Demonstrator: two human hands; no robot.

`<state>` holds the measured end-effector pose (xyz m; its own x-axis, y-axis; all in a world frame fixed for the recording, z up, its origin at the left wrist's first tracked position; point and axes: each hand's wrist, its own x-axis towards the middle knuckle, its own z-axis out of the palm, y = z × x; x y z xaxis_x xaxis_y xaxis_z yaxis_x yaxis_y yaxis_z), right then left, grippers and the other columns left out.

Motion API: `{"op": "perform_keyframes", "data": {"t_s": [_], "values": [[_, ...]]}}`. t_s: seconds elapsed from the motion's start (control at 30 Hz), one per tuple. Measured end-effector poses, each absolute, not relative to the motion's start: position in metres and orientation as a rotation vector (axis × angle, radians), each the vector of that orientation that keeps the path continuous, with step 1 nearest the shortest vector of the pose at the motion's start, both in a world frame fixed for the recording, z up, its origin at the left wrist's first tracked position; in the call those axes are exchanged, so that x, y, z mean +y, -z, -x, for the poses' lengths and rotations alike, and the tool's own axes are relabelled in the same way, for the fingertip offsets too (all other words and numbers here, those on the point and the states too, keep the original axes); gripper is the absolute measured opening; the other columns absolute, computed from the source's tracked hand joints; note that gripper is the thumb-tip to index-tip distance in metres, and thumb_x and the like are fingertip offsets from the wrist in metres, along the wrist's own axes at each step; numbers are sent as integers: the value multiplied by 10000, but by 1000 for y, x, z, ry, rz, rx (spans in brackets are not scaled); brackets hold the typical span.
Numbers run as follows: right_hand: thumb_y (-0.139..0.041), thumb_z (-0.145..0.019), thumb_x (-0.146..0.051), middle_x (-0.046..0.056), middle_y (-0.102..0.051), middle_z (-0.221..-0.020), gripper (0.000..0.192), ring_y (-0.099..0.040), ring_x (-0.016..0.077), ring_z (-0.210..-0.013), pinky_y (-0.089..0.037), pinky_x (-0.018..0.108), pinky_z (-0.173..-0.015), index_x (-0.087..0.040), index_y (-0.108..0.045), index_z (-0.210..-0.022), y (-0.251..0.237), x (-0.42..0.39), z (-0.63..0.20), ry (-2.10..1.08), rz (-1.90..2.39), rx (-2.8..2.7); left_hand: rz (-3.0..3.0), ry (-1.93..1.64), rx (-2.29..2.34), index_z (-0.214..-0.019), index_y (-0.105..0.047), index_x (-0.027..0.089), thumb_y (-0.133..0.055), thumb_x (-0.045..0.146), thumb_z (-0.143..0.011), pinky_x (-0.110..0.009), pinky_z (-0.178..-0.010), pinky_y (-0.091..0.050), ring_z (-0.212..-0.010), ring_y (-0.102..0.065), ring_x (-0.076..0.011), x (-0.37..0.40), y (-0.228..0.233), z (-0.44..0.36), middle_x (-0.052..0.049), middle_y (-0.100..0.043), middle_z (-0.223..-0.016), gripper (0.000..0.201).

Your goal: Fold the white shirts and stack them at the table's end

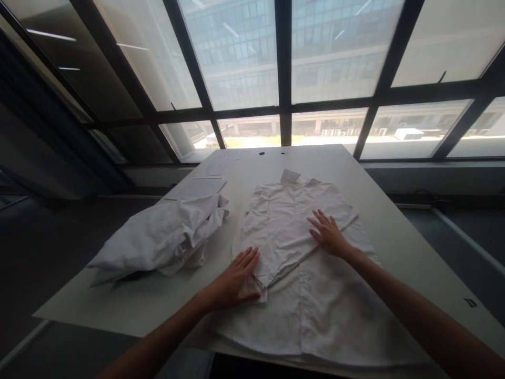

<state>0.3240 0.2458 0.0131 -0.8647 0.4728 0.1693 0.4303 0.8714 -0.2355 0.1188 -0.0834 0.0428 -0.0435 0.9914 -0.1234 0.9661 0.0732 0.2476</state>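
A white shirt (300, 252) lies flat at the middle of the table (398, 221), collar at twelve o'clock. The left hand (234, 284) presses open-palmed on a folded sleeve cuff at seven o'clock; the right hand (327, 234) rests flat, fingers spread, at the shirt's centre. Neither grips anything. At nine o'clock sits a heap of white clothes (161, 237). Lifting a palm carelessly could let the sleeve fold slide and crease.

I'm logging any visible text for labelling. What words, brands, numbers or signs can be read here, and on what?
No text can be read.
Dark mark on the table edge at right: a small sticker or logo, too small to read.
Papers at the table's far left: any print is too faint to read.
Shirt under the left hand and right hand: no label visible.
Heap of white cloth: no label visible.
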Motion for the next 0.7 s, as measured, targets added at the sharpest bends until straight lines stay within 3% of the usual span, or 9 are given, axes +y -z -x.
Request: {"op": "perform_keyframes", "data": {"t_s": [0.1,0.27,0.4,0.5,0.6,0.7], "values": [[-394,-1043,-387,88,-234,-1679,507,-119,253,-1560,-140,539,-1228,-227,-466,-1519,-17,200,-299,-413,413,-2892,-1946,-108,2057,-1627,-203,186,-685,565,-862,-583,-1231,-184,-1551,-58,-364,-92,-53,-136,-189,-133,-1675,981],[-376,-1055,-408,121,-269,-1663,525,-160,256,-1552,-171,496,-1227,-199,-455,-1530,-16,167,-271,-522,398,-2940,-1941,-21,2040,-1599,-293,171,-673,199,-776,-553,-1229,-248,-1545,-72,-384,-99,-52,-149,-166,-160,-1677,907],[-389,-1045,-407,134,-292,-1652,548,-186,260,-1546,-148,482,-1234,-182,-437,-1543,-6,167,-264,-458,442,-2972,-1920,-102,2065,-1591,-330,234,-530,43,-768,-457,-1208,-348,-1535,-230,-288,-102,-50,-143,-86,-309,-1647,868],[-386,-1040,-411,119,-283,-1657,558,-192,250,-1545,-127,469,-1241,-193,-425,-1552,-1,167,-264,-396,437,-2962,-1777,-367,2103,-1502,-502,272,-465,96,-872,-398,-1171,-401,-1416,-478,-233,-103,-60,-126,-41,-519,-1523,655],[-384,-1036,-409,118,-280,-1657,562,-192,248,-1545,-126,465,-1241,-191,-426,-1551,1,166,-266,-371,443,-2960,-1578,-707,2022,-1384,-636,276,-478,261,-946,-391,-1106,-455,-1264,-623,-246,-104,-77,-98,-30,-663,-1368,466],[-387,-1037,-406,116,-278,-1659,559,-191,246,-1545,-128,463,-1240,-189,-425,-1551,1,166,-267,-372,435,-2951,-1351,-986,2075,-1078,-772,207,-503,445,-944,-370,-877,-561,-965,-717,-268,-104,-92,-70,-57,-785,-1004,383]]}}
